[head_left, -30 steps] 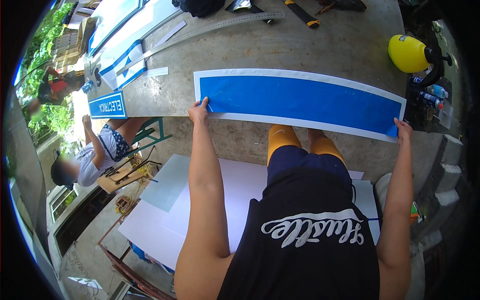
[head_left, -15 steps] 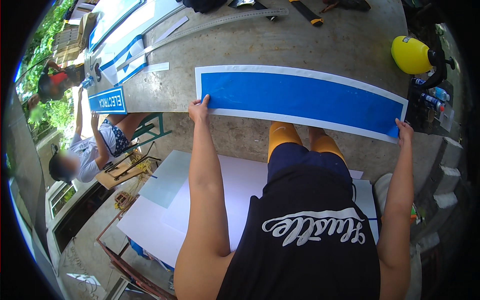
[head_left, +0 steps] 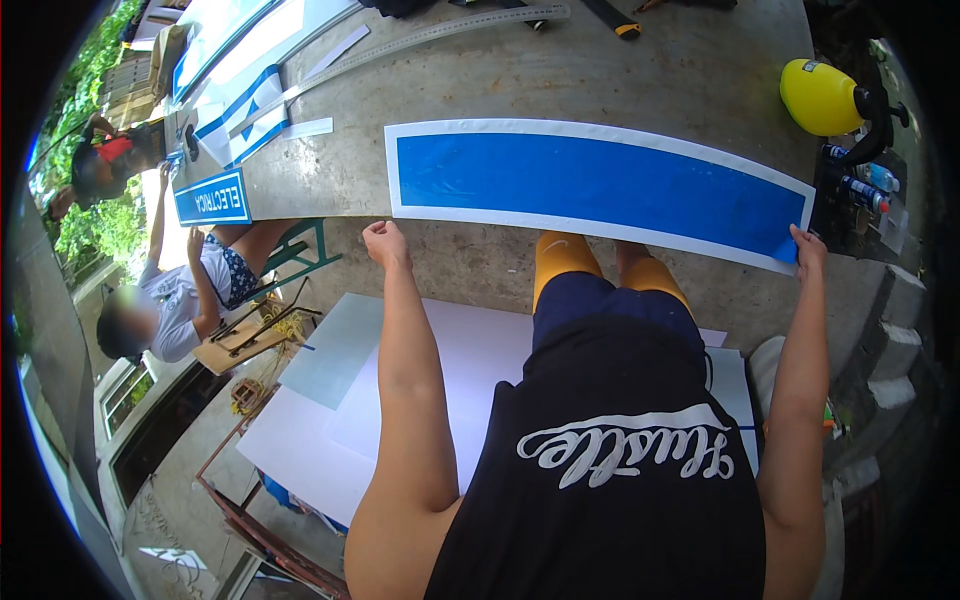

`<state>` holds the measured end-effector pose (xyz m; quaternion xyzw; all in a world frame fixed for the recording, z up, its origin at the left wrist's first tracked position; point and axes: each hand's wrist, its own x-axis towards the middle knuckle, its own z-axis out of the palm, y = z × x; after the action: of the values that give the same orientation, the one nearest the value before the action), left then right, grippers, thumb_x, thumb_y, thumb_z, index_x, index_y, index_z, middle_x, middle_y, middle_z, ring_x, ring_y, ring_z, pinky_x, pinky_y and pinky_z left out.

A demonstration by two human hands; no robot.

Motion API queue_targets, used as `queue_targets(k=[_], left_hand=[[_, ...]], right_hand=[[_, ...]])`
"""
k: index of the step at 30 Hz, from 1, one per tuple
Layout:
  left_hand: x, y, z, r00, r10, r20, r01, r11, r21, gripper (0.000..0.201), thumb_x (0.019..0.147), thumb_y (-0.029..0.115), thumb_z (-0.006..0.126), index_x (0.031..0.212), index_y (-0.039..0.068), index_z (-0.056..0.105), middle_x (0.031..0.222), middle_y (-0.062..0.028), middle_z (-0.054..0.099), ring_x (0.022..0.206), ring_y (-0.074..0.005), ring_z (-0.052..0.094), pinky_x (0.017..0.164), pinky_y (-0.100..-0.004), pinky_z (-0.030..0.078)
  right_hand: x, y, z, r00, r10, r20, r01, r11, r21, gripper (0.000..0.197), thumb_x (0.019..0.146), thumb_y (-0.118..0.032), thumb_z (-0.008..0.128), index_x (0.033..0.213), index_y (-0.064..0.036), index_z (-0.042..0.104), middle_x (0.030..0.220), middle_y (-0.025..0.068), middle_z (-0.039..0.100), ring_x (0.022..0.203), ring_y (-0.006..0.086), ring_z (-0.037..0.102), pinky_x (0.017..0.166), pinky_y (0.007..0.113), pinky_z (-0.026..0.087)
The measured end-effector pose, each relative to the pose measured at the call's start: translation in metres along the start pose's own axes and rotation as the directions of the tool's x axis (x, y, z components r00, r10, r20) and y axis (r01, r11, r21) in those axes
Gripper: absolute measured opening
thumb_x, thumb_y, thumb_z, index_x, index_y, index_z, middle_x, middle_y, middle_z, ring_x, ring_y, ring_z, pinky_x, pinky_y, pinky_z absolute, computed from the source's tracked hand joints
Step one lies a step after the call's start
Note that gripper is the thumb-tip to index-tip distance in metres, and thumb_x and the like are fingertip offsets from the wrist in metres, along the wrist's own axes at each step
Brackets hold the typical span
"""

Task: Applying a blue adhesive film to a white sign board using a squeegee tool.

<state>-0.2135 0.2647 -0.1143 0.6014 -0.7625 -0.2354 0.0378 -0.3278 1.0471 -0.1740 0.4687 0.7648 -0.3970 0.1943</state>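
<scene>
A long blue sign panel (head_left: pixel 590 180) with a white border lies along the near edge of the metal table (head_left: pixel 440 75). My right hand (head_left: pixel 810 250) pinches its near right corner, thumb on the blue face and fingers at the end edge. Just below the near left corner is my left hand (head_left: pixel 384 243), its fingers curled closed and apart from the panel. I see nothing held in it.
A long steel ruler (head_left: pixel 430 50) lies across the table, near a black-and-yellow cutter (head_left: pixel 615 20). At right stand a yellow spray bottle (head_left: pixel 820 97) and spray cans (head_left: pixel 865 195). A seated person (head_left: pixel 170 310) handles a smaller blue sign (head_left: pixel 212 198). White sheets (head_left: pixel 330 420) lie behind me.
My left hand has let go of the panel's left end and dropped slightly toward me. The panel's left end sits a little farther up the table. My right hand keeps its hold.
</scene>
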Motion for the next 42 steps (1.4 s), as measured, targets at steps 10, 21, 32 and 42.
queue_targets(k=[10,21,32,42], left_hand=[[-0.068,0.031,0.008,0.667,0.702,0.252,-0.745,0.614,0.262,0.042,0.082,0.019,0.062,0.123,0.022,0.054,0.129,-0.0109,0.043,0.117,-0.0304,0.043,0.095,-0.0469,0.035],[-0.081,0.037,0.015,0.756,0.58,0.305,-0.655,0.659,0.37,0.046,0.085,0.025,0.06,0.128,0.015,0.047,0.126,-0.0141,0.047,0.117,-0.033,0.046,0.095,-0.0473,0.038],[-0.13,0.061,0.028,0.506,0.771,0.387,-0.863,0.441,0.248,0.042,0.081,0.017,0.063,0.122,0.014,0.052,0.125,-0.0157,0.046,0.115,-0.0336,0.046,0.092,-0.045,0.04],[-0.284,0.154,0.09,-0.099,0.787,0.609,-0.983,0.016,-0.181,0.045,0.077,0.016,0.064,0.12,0.018,0.053,0.128,-0.0133,0.042,0.118,-0.0329,0.04,0.094,-0.0469,0.035]], right_hand=[[-0.031,-0.013,0.016,0.996,-0.079,-0.039,0.079,0.997,0.011,0.031,0.07,-0.023,0.081,0.084,0.0008,0.067,0.075,0.0023,0.064,0.064,0.01,0.054,0.059,0.026,0.043],[-0.062,-0.034,0.023,0.99,-0.065,-0.129,0.058,0.996,-0.061,0.025,0.07,-0.018,0.079,0.082,-0.0005,0.066,0.076,0.0066,0.065,0.067,0.0137,0.059,0.063,0.029,0.047],[-0.077,-0.027,-0.008,0.947,-0.276,-0.164,0.202,0.909,-0.364,0.017,0.074,-0.015,0.071,0.087,-0.0044,0.065,0.086,0.011,0.067,0.082,0.0251,0.065,0.075,0.035,0.05],[-0.104,-0.028,-0.001,0.813,-0.581,-0.035,0.546,0.783,-0.299,0.025,0.082,-0.001,0.056,0.104,-0.0098,0.065,0.097,0.0132,0.06,0.091,0.0283,0.059,0.082,0.035,0.049]])
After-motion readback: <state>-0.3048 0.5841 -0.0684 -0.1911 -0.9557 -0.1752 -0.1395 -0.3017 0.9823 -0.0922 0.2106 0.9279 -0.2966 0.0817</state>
